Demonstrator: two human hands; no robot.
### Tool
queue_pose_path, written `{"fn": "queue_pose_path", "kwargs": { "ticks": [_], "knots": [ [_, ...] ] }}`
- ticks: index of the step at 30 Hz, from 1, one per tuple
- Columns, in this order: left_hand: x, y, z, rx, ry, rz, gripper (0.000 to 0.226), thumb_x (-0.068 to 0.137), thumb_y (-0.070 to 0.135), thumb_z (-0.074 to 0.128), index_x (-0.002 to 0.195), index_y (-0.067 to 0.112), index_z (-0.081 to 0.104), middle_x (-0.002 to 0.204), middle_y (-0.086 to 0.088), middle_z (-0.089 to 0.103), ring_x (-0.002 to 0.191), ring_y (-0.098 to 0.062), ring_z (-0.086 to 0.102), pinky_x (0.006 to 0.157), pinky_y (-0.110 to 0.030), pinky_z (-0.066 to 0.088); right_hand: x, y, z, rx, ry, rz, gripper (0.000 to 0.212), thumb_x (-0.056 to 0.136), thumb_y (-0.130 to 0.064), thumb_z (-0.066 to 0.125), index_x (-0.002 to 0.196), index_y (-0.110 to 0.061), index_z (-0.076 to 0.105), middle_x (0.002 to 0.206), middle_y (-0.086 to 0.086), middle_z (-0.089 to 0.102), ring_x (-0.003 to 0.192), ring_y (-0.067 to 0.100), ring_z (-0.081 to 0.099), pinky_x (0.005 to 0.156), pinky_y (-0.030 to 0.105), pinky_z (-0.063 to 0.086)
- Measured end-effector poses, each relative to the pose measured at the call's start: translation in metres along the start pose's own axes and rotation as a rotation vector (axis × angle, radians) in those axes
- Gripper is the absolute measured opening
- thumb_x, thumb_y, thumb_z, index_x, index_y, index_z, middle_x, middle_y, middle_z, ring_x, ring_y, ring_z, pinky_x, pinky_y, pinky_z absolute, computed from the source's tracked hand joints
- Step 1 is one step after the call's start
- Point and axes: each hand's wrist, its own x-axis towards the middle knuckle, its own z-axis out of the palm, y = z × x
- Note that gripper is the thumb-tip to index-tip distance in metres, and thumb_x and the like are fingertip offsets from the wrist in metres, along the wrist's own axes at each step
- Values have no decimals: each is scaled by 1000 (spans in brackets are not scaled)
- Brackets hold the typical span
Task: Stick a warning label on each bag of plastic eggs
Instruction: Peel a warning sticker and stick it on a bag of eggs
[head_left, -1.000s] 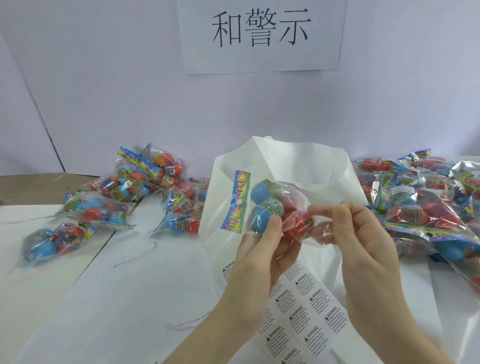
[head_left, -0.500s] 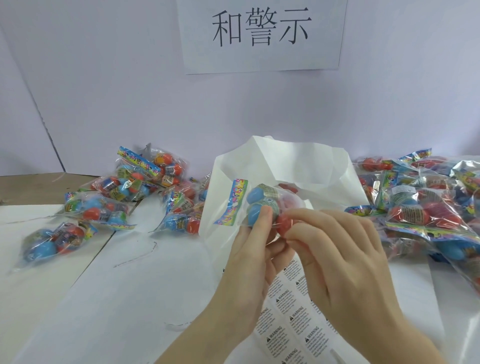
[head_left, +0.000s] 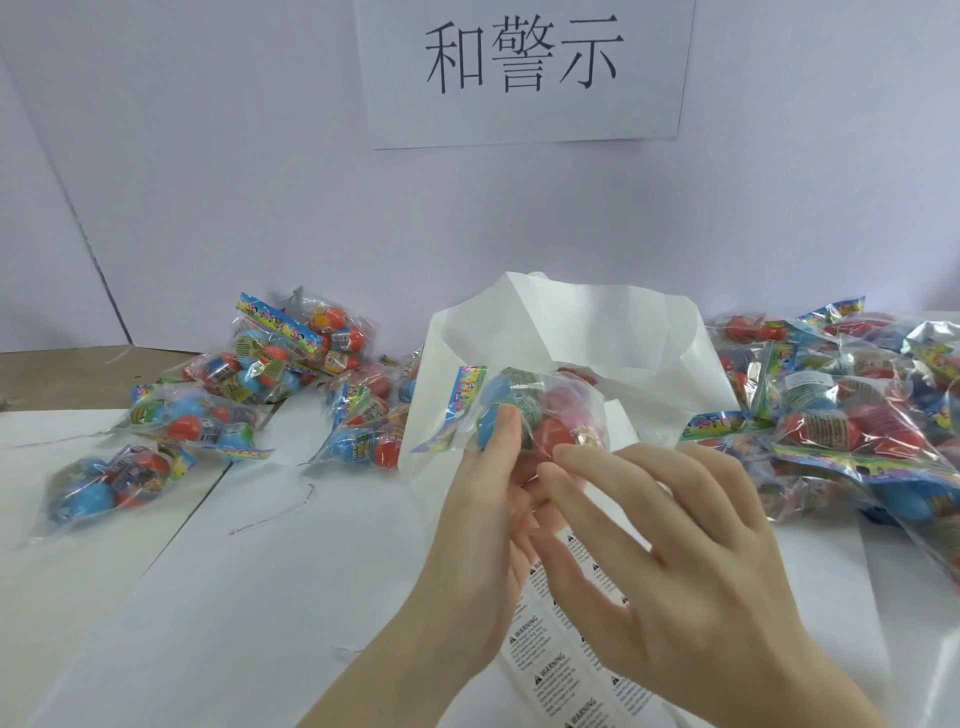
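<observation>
Held item: bag of plastic eggs (head_left: 535, 415), clear film with a colourful header strip at its left end, blue and red eggs inside; it is raised above the white-covered table (head_left: 218, 597), in front of the white paper bag (head_left: 587, 332).
Left hand (head_left: 488, 525): grips the bag from below, thumb pressed against the blue egg, fingers curled under.
Right hand (head_left: 675, 561): fingers spread and mostly straight, fingertips at the bag's right end near a red egg; contact with the film cannot be told for certain. Holds nothing that can be seen.
Label sheet (head_left: 561, 670): strip of white warning labels lying flat on the table beneath both hands, partly hidden by the right hand and wrist.
Left pile (head_left: 244, 384): several egg bags scattered on the table, well apart from the hands.
Right pile (head_left: 852, 410): dense heap of egg bags, overlapping one another, just beside the paper bag and near the right hand.
Obstruction: paper bag stands directly behind the held item; right pile crowds the right side up to the picture's edge.
Open room: bare white covering in front of the left pile and left of the left forearm; a seam in the covering runs diagonally there.
Backdrop: pale wall (head_left: 208, 182) with a paper sign (head_left: 524, 67) bearing three printed characters.
</observation>
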Motion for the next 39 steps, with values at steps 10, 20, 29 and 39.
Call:
{"fn": "queue_pose_path", "kwargs": {
  "ticks": [10,20,29,39],
  "knots": [
    [-15,7,-19,159,-325,237,30,57,23,77,86,16,75,71,-7,66,59,-14,63,54,-21,53,1,6,-6,316,182,500,15,85,-26,56,99,-25,60,102,-12,53,84,5,49,78,25,41],
    [-16,12,-20,390,-380,308,33,66,14,71,98,11,65,71,-1,68,57,-10,62,54,-18,51,10,24,-11,1188,-269,1328,35,61,-38,74,71,-5,74,73,18,70,72,31,60,76,43,44],
    [-13,14,-22,420,-358,317,32,73,35,69,96,13,74,92,-7,74,81,-16,70,69,-20,53,11,29,-11,1332,-45,1419,28,62,-37,62,59,-11,73,61,4,68,54,11,58,56,18,49],
    [-14,15,-26,271,-447,173,25,66,36,69,73,13,78,77,0,73,67,-6,67,63,-14,52,11,32,-12,1608,-143,1480,34,69,-32,61,83,-6,77,85,14,72,78,22,67,69,30,56]
  ]
}}
